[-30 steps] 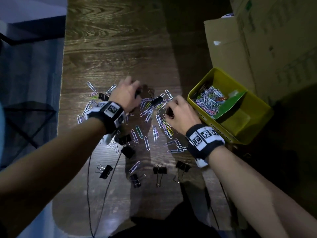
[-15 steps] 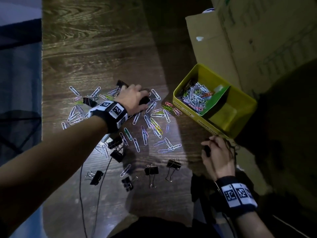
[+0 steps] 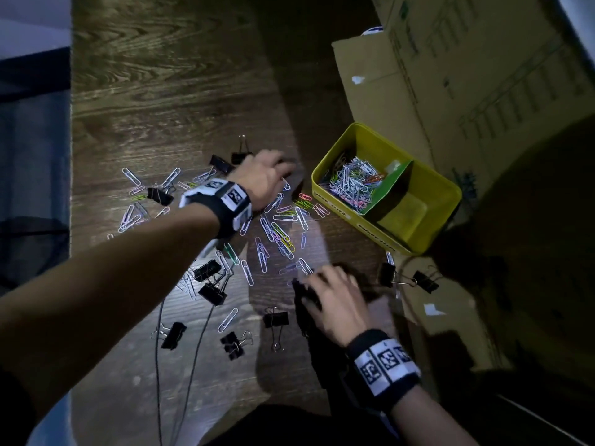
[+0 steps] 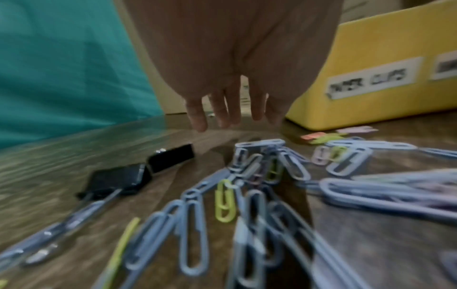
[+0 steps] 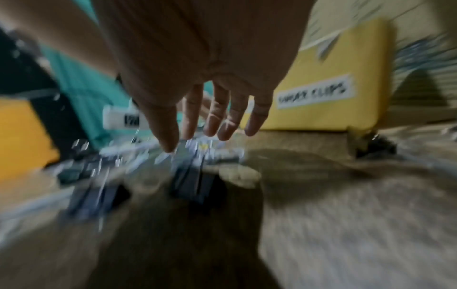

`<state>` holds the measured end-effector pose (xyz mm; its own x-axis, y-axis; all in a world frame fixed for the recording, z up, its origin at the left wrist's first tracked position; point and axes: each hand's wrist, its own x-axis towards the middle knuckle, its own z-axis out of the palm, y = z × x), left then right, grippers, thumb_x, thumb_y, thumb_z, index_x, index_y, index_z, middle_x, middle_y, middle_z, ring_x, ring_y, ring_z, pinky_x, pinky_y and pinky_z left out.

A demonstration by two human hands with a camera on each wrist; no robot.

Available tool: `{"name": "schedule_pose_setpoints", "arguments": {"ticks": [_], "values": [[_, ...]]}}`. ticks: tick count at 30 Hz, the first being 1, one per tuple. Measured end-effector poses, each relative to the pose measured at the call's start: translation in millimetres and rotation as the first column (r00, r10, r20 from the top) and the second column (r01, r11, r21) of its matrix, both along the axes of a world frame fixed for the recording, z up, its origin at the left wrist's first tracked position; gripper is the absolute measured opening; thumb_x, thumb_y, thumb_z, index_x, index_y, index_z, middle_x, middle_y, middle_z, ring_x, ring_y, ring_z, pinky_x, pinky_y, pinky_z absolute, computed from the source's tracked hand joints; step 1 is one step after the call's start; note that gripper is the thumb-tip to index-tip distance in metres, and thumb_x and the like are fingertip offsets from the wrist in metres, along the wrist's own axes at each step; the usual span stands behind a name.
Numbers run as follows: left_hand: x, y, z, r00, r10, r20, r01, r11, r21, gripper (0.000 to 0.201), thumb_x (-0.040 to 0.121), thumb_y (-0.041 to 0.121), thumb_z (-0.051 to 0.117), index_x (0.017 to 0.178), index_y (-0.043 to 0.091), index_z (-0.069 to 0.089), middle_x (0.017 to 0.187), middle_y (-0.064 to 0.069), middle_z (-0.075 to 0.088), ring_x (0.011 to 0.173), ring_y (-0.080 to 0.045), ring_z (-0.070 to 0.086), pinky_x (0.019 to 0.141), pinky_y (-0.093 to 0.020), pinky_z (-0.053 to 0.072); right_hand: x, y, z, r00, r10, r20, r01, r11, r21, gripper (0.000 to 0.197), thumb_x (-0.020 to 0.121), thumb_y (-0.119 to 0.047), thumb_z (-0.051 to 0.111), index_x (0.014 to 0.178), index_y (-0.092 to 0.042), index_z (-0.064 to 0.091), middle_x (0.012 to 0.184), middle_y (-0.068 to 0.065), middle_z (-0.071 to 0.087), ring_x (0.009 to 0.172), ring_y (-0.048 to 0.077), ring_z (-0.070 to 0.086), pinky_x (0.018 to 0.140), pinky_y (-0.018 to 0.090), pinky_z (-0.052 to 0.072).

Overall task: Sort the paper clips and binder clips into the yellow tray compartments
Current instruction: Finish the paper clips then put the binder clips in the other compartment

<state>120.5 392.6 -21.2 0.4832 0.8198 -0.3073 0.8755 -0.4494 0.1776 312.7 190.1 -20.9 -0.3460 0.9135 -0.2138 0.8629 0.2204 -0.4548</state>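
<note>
Coloured paper clips (image 3: 280, 233) and black binder clips (image 3: 211, 292) lie scattered on the dark wooden table. The yellow tray (image 3: 449, 191) stands at the right. Its left compartment holds a heap of paper clips (image 3: 351, 185), a green divider (image 3: 391, 188) crosses it, and the right compartment (image 3: 407, 214) looks bare. My left hand (image 3: 288, 167) hovers palm down beside the tray's left corner, fingers (image 4: 222, 115) straight, holding nothing. My right hand (image 3: 304, 284) reaches over the near clips with fingers (image 5: 212, 125) spread and nothing in them. The right wrist view is blurred.
Large cardboard boxes (image 3: 450, 75) stand behind and right of the tray. Two binder clips (image 3: 425, 281) lie by the tray's near corner. A thin cable (image 3: 180, 349) runs off the near edge. The table's left edge (image 3: 71, 188) drops to the floor.
My right hand went to the tray's near corner holding something dark, then came back left to the clips with nothing in it. My left hand shifted right, toward the tray.
</note>
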Motion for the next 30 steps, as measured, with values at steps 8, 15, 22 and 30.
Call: {"name": "schedule_pose_setpoints", "arguments": {"ticks": [8, 15, 22, 30], "values": [[-5, -80, -27, 0.967, -0.17, -0.192, 0.126, 0.967, -0.222, 0.068, 0.094, 0.057, 0.018, 0.147, 0.024, -0.008, 0.154, -0.009, -0.02, 0.142, -0.026, -0.018, 0.116, -0.05, -0.003, 35, -20, -6, 0.979, -0.164, 0.124, 0.182, 0.973, -0.144, 0.018, 0.069, -0.023, 0.057, 0.086, -0.03, 0.059, 0.091, -0.008, 0.056, 0.087, 0.018, 0.058, 0.075, 0.039, 0.05], [-30, -61, -17, 0.994, 0.058, -0.093, -0.074, 0.982, -0.174, 0.063, 0.094, 0.054, 0.026, 0.146, 0.037, -0.006, 0.156, 0.001, -0.015, 0.144, -0.022, -0.013, 0.115, -0.054, 0.002, -27, 63, 2, 0.995, 0.069, -0.067, -0.071, 0.997, -0.026, 0.057, 0.082, -0.023, 0.059, 0.136, -0.013, 0.042, 0.149, 0.017, 0.028, 0.137, 0.033, 0.028, 0.113, 0.042, 0.029], [-22, -90, -16, 0.987, 0.057, -0.152, -0.102, 0.947, -0.304, 0.07, 0.093, 0.059, 0.026, 0.147, 0.028, -0.005, 0.154, -0.005, -0.022, 0.141, -0.027, -0.02, 0.116, -0.052, -0.002, -46, 97, -19, 0.957, 0.158, 0.244, -0.096, 0.964, -0.247, 0.1, 0.078, -0.063, 0.056, 0.15, -0.016, 0.005, 0.156, 0.019, -0.012, 0.144, 0.034, -0.012, 0.114, 0.061, 0.001], [-51, -103, -9, 0.992, 0.121, 0.022, -0.116, 0.982, -0.148, 0.088, 0.078, 0.059, 0.059, 0.147, 0.031, 0.012, 0.154, -0.011, 0.013, 0.139, -0.03, 0.021, 0.111, -0.051, 0.026, -32, 68, -17, 0.99, 0.084, 0.113, -0.065, 0.984, -0.164, 0.102, 0.075, -0.053, 0.068, 0.149, -0.017, 0.008, 0.157, 0.017, -0.001, 0.145, 0.033, -0.005, 0.118, 0.049, 0.012]]}}
